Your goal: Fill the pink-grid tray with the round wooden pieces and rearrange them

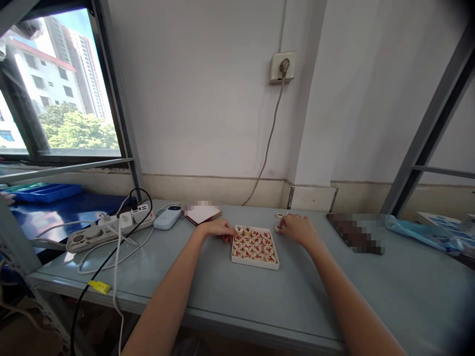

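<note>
Right now, seen from the head camera, a small white box (256, 264) sits on the gray table (297, 301), between the two hands. It has rows of round game pieces (257, 248) in it, with red marks on top.

The left hand (218, 228) is at the box's left side, close to the far corner. Its fingers are curled in, and I can't tell if they pinch the box or only rest by it.

The right hand (297, 228) is past the box's far right corner. Its fingers are bent down and close together at a loose piece (278, 228) on the table. I can't tell if they have hold of it. Just behind that piece is another loose piece (279, 215).

Over to the left are a light blue gadget (167, 218), a white power strip (129, 221) and some cords. A flat box (202, 214) lies behind the left hand. Far to the right is some crinkly blue plastic (415, 235). A plug is in the wall socket (276, 69).
</note>
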